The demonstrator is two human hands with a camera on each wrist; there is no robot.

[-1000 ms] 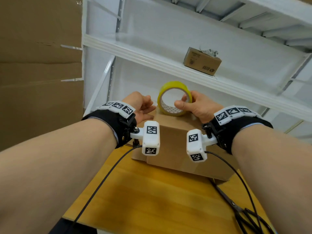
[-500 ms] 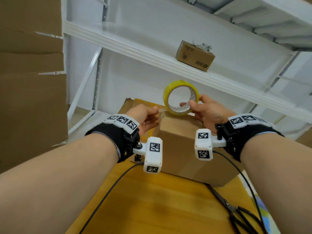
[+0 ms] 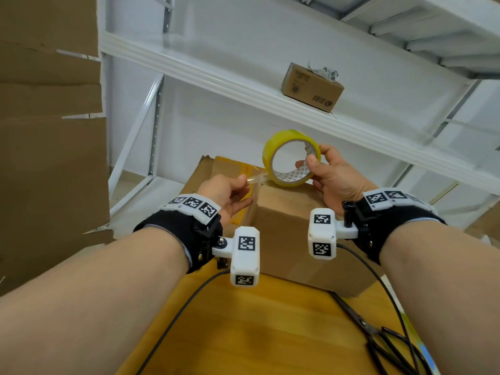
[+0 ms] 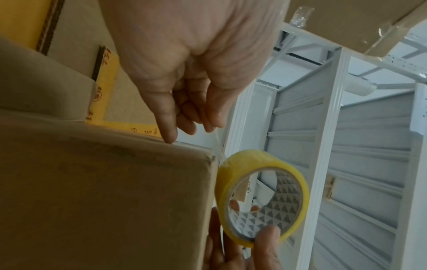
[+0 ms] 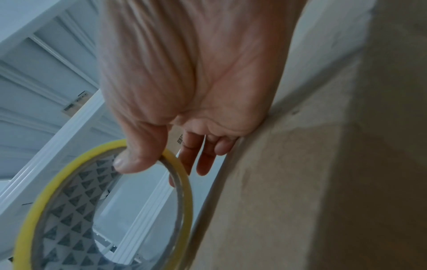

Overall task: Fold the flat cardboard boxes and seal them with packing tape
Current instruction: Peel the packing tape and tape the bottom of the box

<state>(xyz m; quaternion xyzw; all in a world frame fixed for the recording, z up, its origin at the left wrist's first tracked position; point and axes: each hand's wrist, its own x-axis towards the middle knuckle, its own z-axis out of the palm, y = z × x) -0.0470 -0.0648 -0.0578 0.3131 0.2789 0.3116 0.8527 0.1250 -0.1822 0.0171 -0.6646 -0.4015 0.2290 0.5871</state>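
A folded brown cardboard box (image 3: 292, 234) stands on the wooden table (image 3: 243, 334). Just above its far top edge, my right hand (image 3: 324, 171) grips a yellow roll of packing tape (image 3: 290, 158), thumb inside the core. My left hand (image 3: 230, 189) pinches the clear free tape end (image 3: 257, 179), pulled a short way off the roll. In the left wrist view the roll (image 4: 263, 197) hangs past the box corner (image 4: 208, 157). The right wrist view shows the thumb on the roll (image 5: 104, 210) beside the box (image 5: 323, 164).
Flattened cardboard (image 3: 224, 169) lies behind the box. Black scissors (image 3: 378, 336) and cables lie on the table at the right. White metal shelving (image 3: 243, 85) rises behind, with a small carton (image 3: 311, 87) on it. Large cardboard sheets (image 3: 48, 131) stand at the left.
The roll has lifted up and to the right, off the box top. My left hand has taken the tape end and drawn it away from the roll.
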